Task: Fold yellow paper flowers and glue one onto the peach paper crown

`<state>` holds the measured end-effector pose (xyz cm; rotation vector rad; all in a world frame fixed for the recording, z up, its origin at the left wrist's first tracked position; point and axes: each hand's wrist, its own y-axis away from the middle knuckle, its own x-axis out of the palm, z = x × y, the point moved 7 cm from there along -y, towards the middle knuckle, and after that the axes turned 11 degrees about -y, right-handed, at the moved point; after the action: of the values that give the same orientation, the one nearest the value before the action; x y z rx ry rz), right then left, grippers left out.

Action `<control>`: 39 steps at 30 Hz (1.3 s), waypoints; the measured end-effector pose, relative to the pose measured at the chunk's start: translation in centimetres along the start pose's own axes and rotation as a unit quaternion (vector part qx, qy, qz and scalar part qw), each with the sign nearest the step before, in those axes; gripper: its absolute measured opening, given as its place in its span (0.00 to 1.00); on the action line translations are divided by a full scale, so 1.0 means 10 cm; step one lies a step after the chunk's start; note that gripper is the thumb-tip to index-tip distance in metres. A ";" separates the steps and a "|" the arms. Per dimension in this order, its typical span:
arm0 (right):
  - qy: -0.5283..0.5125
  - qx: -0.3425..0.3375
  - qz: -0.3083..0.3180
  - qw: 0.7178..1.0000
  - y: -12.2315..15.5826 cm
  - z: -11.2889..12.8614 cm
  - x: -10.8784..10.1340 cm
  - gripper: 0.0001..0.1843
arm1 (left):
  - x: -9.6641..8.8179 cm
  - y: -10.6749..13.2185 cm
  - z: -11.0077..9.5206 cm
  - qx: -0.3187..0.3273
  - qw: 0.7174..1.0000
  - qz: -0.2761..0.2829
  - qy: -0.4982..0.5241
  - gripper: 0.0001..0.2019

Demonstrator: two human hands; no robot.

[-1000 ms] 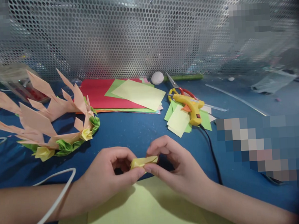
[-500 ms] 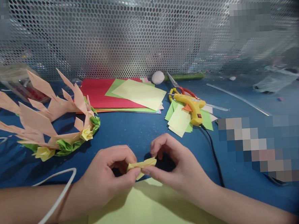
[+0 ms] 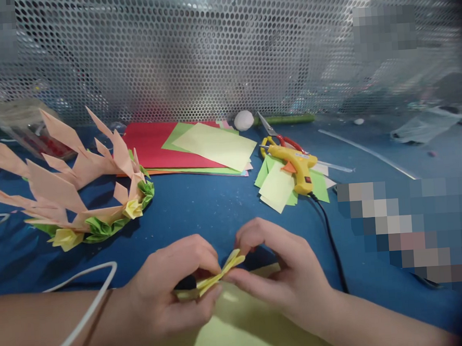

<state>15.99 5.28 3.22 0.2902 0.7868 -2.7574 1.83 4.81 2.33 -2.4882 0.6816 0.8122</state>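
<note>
Pinched between the thumb and fingers of my left hand is a small folded piece of yellow paper, slanting up to the right. My right hand has its thumb and curled fingers closed about the paper's right end, where thin folded layers show. Part of the fold is hidden behind my left fingers. A pale yellow-green sheet lies on the table under both hands. To the left stands a peach paper crown of pointed folded pieces, with green paper leaves and yellow paper flowers along its front.
Coloured paper sheets are stacked at the back. A yellow glue gun rests on paper pieces beside scissors, its black cord running forward. A white cable crosses over my left forearm. Perforated metal closes off the back.
The folded yellow paper has turned from nearly level to slanting, its right end higher, and its layers now show edge-on. Both hands have shifted slightly toward me.
</note>
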 end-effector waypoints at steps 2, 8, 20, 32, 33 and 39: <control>-0.006 -0.008 -0.001 1.000 -0.01 0.01 -0.01 0.14 | 0.03 0.01 0.03 -0.002 1.000 0.026 0.013 0.07; -0.043 0.004 -0.027 0.999 0.01 -0.03 -0.06 0.13 | 0.00 0.00 0.06 -0.042 0.984 0.054 0.165 0.13; -0.091 0.019 -0.025 0.995 0.00 -0.04 -0.07 0.14 | -0.01 -0.13 0.18 -0.137 0.968 0.037 0.208 0.23; -0.105 0.045 -0.022 0.993 -0.02 -0.10 -0.03 0.14 | 0.10 -0.13 0.29 -0.198 0.948 0.069 0.241 0.06; -0.103 0.050 -0.023 0.993 -0.02 -0.10 -0.03 0.14 | 0.11 -0.13 0.29 -0.196 0.949 0.070 0.236 0.05; -0.079 0.103 -0.019 0.991 -0.02 -0.18 0.01 0.09 | 0.13 -0.11 0.31 -0.188 0.960 0.059 0.200 0.04</control>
<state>16.01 6.38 1.79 0.0950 0.4740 -2.8579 2.09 6.94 -0.46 -3.0279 0.8874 0.5151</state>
